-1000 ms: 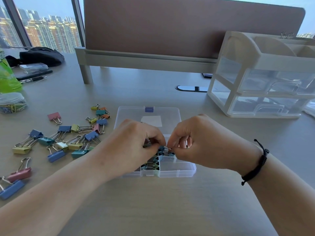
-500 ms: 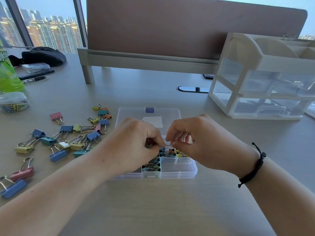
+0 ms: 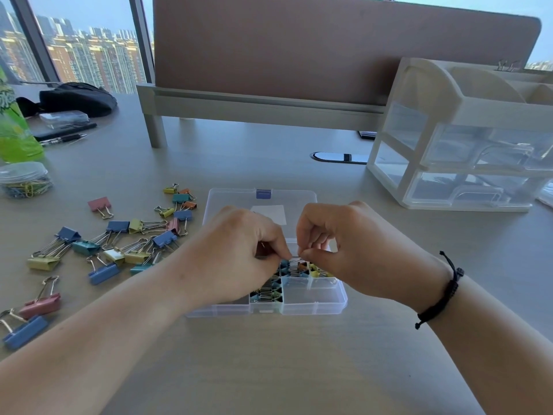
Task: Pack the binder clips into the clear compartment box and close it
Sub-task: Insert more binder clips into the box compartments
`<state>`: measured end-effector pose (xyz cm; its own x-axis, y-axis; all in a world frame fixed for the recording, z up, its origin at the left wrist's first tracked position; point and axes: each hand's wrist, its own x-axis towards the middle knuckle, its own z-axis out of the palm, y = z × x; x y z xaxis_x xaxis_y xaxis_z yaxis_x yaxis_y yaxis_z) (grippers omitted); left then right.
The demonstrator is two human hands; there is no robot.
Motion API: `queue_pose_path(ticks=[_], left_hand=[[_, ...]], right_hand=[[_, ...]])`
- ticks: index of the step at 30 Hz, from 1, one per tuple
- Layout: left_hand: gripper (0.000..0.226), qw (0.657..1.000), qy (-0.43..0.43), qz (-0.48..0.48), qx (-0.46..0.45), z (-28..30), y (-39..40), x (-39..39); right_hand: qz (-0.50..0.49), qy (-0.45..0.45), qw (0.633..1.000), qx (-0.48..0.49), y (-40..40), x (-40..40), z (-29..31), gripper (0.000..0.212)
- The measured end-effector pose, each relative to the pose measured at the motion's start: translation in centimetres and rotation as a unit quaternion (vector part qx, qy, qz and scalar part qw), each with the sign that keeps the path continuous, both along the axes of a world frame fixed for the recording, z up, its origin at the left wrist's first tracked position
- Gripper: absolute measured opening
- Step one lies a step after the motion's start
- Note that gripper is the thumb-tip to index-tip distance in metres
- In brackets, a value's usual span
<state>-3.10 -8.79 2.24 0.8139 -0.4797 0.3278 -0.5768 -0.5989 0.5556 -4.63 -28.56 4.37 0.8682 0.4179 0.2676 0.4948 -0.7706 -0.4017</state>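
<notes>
Pinching a small clip by its wire handles, I have my left hand and right hand meeting over the middle cells of the box. Both sets of fingers are curled narrow; what else the left holds I cannot tell. To do this well, I judge I should fold the handles flat and seat the clip beside those already packed, keeping it below the dividers so the lid, lying open behind, can shut. Many loose clips wait on the desk to my left.
</notes>
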Motion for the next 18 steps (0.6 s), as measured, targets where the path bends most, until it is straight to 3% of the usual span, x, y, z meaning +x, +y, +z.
queue_pose_path(ticks=[18], left_hand=[[0.019,1.0,-0.002,-0.007,0.008,0.05,-0.12,-0.27]], right_hand=[[0.005,0.021,1.0,-0.014,-0.07,-0.45,0.37,0.017]])
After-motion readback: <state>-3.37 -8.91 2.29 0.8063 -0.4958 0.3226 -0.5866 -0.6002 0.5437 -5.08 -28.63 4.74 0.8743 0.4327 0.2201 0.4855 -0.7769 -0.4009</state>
